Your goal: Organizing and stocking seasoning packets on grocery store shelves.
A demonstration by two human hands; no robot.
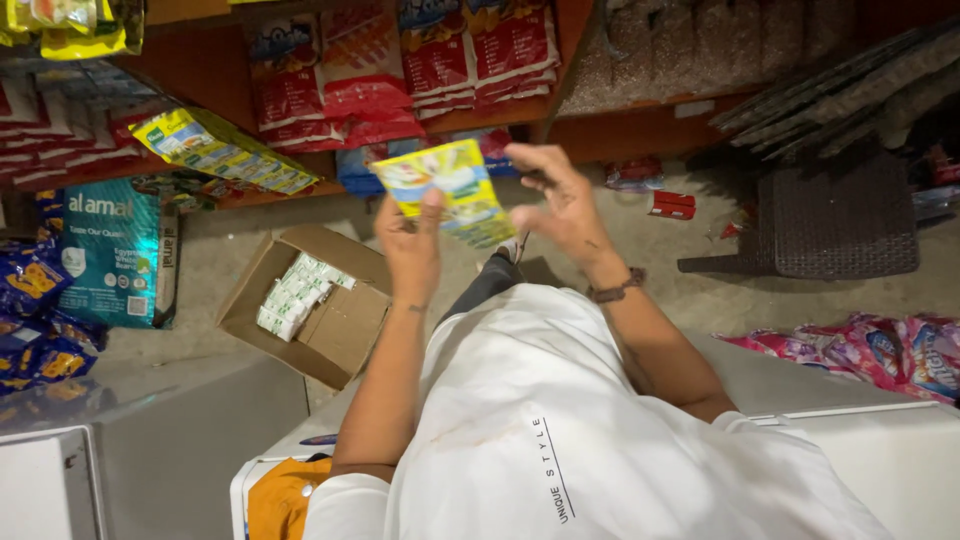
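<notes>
My left hand (412, 248) pinches a yellow packet (446, 190) by its lower edge, holding it up in front of me. My right hand (560, 200) hovers just beside the packet's right side, fingers loosely spread. Below on the floor sits an open cardboard box (345, 330) of small white cartons (296, 294), red packets (400, 60) lining the shelf beyond

I have one view only, from the camera worn on the person's head. It looks steeply down over the white shirt (560, 440) filling the lower middle of the frame, and out to the floor (640, 260) beyond. The raised hands sit close, at centre. Shelves (200, 70) run across the top edge, farther off, and a cardboard box (310, 305) lies left of centre.
</notes>
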